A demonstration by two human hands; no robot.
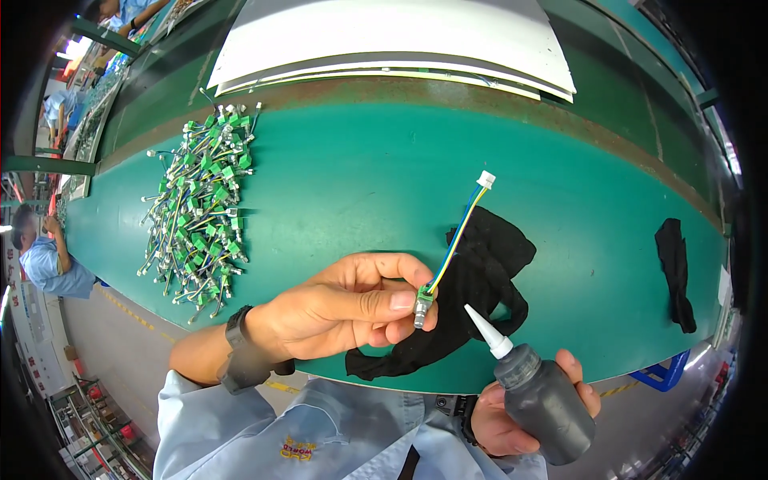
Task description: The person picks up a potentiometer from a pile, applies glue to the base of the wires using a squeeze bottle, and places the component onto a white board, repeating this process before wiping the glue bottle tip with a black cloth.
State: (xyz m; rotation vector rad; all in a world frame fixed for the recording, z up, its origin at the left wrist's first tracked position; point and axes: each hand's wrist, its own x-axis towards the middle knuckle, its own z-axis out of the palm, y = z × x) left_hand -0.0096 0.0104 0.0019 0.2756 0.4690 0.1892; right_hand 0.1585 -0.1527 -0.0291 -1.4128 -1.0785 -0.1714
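Between thumb and fingers, my left hand [344, 308] pinches a small potentiometer-like part [422, 306] with a green body and a metal shaft pointing down. Blue, yellow and white wires rise from it to a white plug connector [486, 180]. Lower right, my right hand [500, 424] is wrapped round a dark squeeze bottle [548, 404]. The bottle's white cone nozzle [486, 330] tilts up and left toward the part, apart from it. Behind both hands a crumpled black cloth [480, 264] lies on the green table mat [336, 192].
A pile of similar green wired parts [204, 200] covers the table's left side. White boards [392, 36] lie along the far edge. Another black cloth [677, 272] is at the far right. A co-worker in a blue shirt [52, 260] sits at the left, with others farther back.
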